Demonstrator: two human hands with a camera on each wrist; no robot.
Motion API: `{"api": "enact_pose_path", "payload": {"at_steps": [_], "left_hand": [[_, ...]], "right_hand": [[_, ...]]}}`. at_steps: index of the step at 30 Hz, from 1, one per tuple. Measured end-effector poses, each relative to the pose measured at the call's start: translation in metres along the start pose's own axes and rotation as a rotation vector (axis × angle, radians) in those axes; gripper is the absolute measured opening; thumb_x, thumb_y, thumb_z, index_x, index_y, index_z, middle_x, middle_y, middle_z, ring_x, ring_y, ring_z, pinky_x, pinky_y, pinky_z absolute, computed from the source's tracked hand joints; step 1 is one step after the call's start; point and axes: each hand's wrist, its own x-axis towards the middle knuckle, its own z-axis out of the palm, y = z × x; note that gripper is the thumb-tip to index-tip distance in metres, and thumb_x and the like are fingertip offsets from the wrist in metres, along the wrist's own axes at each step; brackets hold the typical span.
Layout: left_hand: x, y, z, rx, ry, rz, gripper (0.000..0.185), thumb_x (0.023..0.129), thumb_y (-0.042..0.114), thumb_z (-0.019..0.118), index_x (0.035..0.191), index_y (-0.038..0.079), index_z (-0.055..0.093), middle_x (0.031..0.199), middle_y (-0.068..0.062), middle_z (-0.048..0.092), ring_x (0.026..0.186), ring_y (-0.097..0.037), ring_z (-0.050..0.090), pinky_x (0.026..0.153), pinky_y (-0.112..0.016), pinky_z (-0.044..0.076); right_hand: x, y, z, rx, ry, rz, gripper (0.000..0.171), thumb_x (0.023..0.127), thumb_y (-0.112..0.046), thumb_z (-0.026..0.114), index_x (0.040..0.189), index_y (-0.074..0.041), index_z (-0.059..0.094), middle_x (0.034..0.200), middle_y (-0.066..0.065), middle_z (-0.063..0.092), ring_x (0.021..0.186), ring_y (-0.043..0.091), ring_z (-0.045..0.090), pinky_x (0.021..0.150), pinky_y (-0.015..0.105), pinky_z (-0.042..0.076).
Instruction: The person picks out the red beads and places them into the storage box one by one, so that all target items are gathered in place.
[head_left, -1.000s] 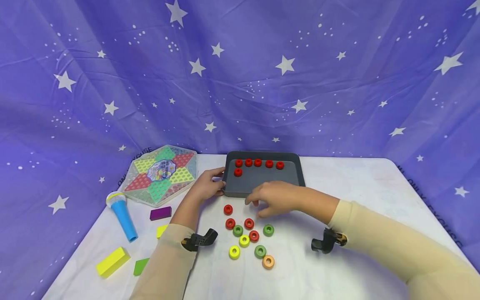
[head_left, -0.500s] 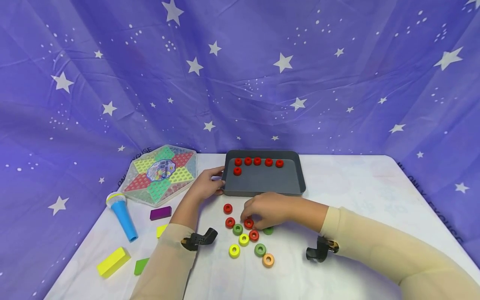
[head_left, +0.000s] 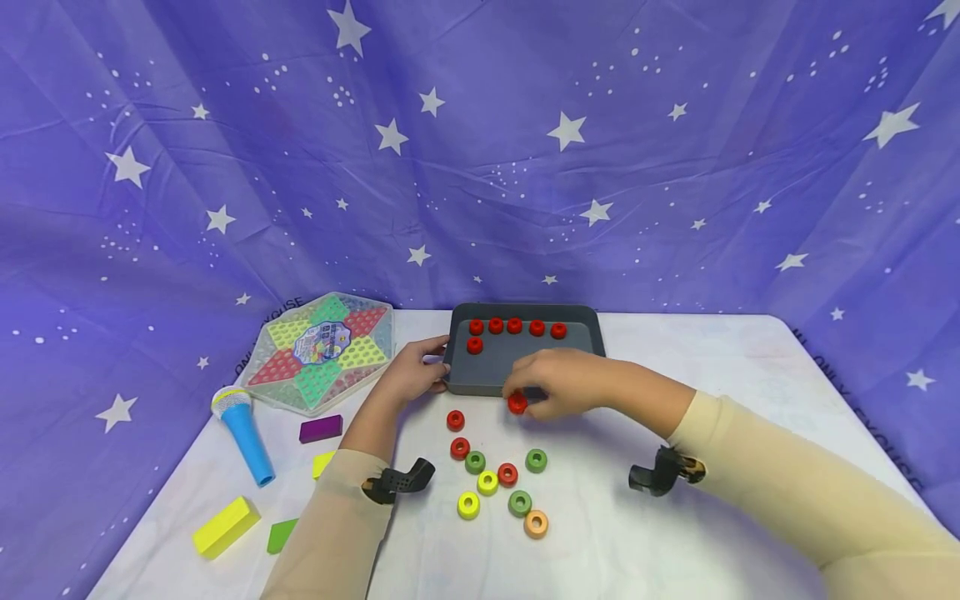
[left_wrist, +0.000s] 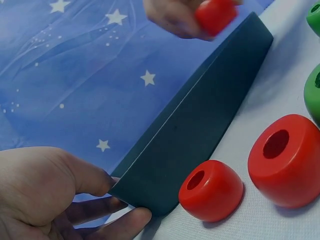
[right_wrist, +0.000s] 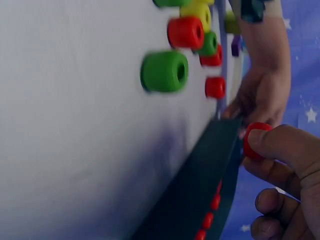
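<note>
In the head view my left hand [head_left: 408,371] rests its fingertips against the left end of a dark grey tray [head_left: 487,368], near the front corner. Thumb and fingers of my right hand [head_left: 566,383] pinch a red bead [head_left: 517,404], which overlaps the tray's front edge in that view. The right wrist view shows this red bead [right_wrist: 251,151] between thumb and finger, beside the tray wall [right_wrist: 200,165]. Inside the tray, a row of red beads [head_left: 514,326] lines the back, with one more red bead [head_left: 475,345] in front of its left end.
Before the tray lie loose beads: red [head_left: 460,448], green [head_left: 536,460], yellow [head_left: 468,505] and orange [head_left: 536,524]. At the left are a Chinese checkers board [head_left: 322,350], a blue toy microphone [head_left: 247,437], and purple [head_left: 321,428], yellow [head_left: 227,527] and green [head_left: 281,535] blocks.
My right hand reached down to a red bead among the loose ones, took hold of it and lifted it back toward the tray's front edge. My left hand has stayed at the tray.
</note>
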Motion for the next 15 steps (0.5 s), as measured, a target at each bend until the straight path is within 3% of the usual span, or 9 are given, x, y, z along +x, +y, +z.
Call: {"api": "enact_pose_path", "payload": {"at_steps": [8, 15], "left_hand": [[0.002, -0.003, 0.000, 0.011, 0.003, -0.014, 0.060, 0.095, 0.002, 0.061, 0.152, 0.012, 0.047, 0.142, -0.019, 0.054, 0.102, -0.028, 0.067, 0.074, -0.031, 0.064], [0.005, -0.005, 0.000, 0.000, -0.002, -0.023, 0.060, 0.095, 0.002, 0.061, 0.152, 0.013, 0.048, 0.142, -0.018, 0.054, 0.102, -0.028, 0.067, 0.074, -0.032, 0.064]], "right_hand": [[0.006, 0.037, -0.028, 0.003, 0.028, 0.088, 0.031, 0.090, -0.025, 0.077, 0.120, -0.024, 0.072, 0.108, -0.011, 0.067, 0.069, 0.008, 0.054, 0.068, 0.026, 0.053], [0.026, 0.056, -0.046, -0.022, -0.006, 0.115, 0.033, 0.090, -0.017, 0.076, 0.122, -0.012, 0.072, 0.102, -0.003, 0.067, 0.081, 0.015, 0.057, 0.075, 0.029, 0.054]]}}
